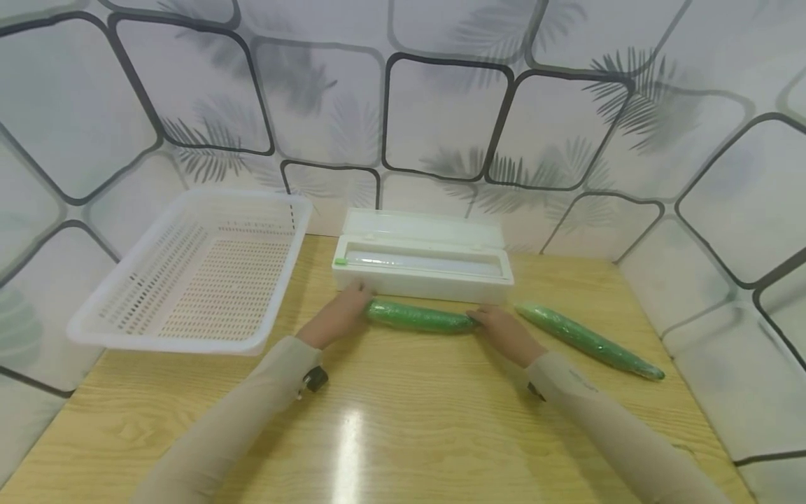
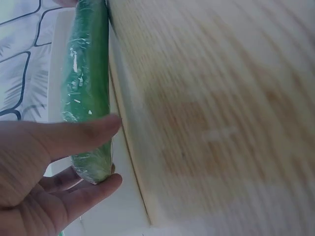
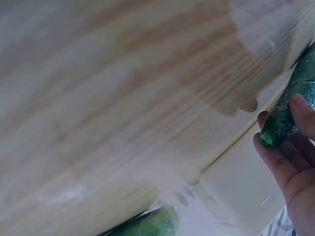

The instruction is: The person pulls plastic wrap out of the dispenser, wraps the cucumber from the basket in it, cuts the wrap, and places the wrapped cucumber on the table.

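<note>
A cucumber wrapped in shiny clear film lies crosswise between both hands, just in front of a long white box. My left hand holds its left end; in the left wrist view the thumb lies across the film and the fingers are around the tip. At the other end, my right hand pinches the darker tip between thumb and fingers, as the right wrist view shows. A second film-wrapped cucumber rests slantwise on the table, right of my right hand.
The white box's lid stands raised, with a pale roll inside and a green piece at its left front. A white plastic basket is at the left. Patterned walls border the wooden table at the back and sides.
</note>
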A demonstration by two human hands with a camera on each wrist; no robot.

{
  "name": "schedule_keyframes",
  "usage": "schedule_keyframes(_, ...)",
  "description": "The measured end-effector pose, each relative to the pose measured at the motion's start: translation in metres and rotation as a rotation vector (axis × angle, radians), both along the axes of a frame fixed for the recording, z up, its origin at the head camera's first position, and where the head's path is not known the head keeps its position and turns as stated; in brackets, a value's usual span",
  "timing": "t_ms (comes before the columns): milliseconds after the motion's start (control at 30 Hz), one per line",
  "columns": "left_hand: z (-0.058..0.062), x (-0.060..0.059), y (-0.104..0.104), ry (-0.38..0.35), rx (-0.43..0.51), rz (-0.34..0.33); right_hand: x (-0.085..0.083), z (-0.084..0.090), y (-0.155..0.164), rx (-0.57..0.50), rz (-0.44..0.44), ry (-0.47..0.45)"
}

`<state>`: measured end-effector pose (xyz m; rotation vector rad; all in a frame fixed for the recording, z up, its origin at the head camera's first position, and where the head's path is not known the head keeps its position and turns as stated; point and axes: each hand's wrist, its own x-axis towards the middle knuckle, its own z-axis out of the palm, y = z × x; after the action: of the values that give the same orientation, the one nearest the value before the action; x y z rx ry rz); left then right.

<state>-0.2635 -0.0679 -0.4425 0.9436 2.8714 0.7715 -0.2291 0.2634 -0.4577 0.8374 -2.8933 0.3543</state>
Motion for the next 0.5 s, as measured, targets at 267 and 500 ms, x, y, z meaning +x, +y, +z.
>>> schedule_keyframes(267, 0.0008, 0.0035, -0.0027, -0.064, 0.031, 0.022, 0.0013, 0.0014, 0.0001, -0.036, -0.041, -0.074)
schedule_keyframes(500, -0.0013, 0.0038, -0.0014, -0.067, -0.024, 0.046, -0.0002, -0.0003, -0.0007, -0.036, 0.031, 0.03)
